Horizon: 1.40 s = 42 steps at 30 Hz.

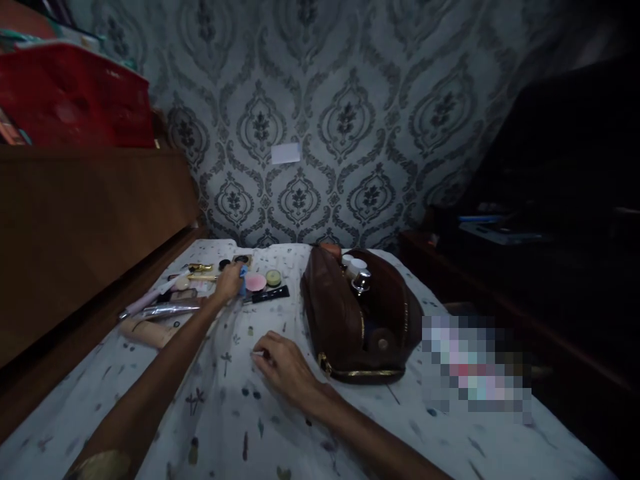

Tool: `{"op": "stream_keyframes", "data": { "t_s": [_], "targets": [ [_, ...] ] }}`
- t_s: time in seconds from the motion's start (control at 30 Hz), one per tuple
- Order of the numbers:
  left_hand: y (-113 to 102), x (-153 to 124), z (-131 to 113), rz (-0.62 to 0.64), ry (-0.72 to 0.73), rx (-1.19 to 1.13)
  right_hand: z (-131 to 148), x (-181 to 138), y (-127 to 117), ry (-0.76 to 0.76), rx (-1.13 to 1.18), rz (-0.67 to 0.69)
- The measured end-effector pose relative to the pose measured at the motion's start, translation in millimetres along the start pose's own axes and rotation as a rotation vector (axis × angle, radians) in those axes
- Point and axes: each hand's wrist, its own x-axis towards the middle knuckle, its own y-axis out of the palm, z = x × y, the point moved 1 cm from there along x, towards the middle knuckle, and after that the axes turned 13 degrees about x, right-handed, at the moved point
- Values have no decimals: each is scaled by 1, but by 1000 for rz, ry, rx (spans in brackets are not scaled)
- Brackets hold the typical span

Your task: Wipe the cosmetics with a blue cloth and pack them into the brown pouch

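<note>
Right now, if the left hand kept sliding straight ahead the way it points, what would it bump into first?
Probably the blue item already at the left hand's fingertips, then the pink round compact just beyond; depth is hard to judge.

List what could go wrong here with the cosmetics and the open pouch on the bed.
1. The left hand reaches among crowded cosmetics; the pink compact and black tube beside it could get knocked.
2. Small bottles stand at the mouth of the open brown pouch on soft bedding; they may tip out.
3. Tubes lie near the sheet's left edge and could roll off.
</note>
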Motion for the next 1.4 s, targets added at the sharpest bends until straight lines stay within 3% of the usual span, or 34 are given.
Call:
{"op": "stream_keyframes", "data": {
  "t_s": [0.1, 0.2, 0.37, 0.57, 0.77, 0.97, 1.1, 1.3, 1.4],
  "targets": [
    [10, 35, 9, 28, -62, 66, -17, 2, 11, 118, 155, -106],
    [26, 62, 12, 62, 10, 94, -25, 1, 12, 166, 259, -163],
    [42, 93, 19, 177, 130, 111, -28, 1, 8, 167, 291, -157],
    [38, 115, 25, 266, 165, 166, -31, 1, 9, 148, 288, -132],
    [30, 106, 18, 253, 106, 280, -34, 2, 11, 139, 264, -129],
    [19, 81, 12, 63, 106, 352, -30, 4, 5, 151, 264, -107],
    [6, 68, 11, -16, 82, 222, -27, 4, 3, 141, 282, -111],
    [2, 61, 17, 10, 39, 122, -31, 4, 7, 109, 300, -144],
    [4, 62, 25, 82, 22, 58, -34, 4, 9, 100, 314, -153]
  ]
}}
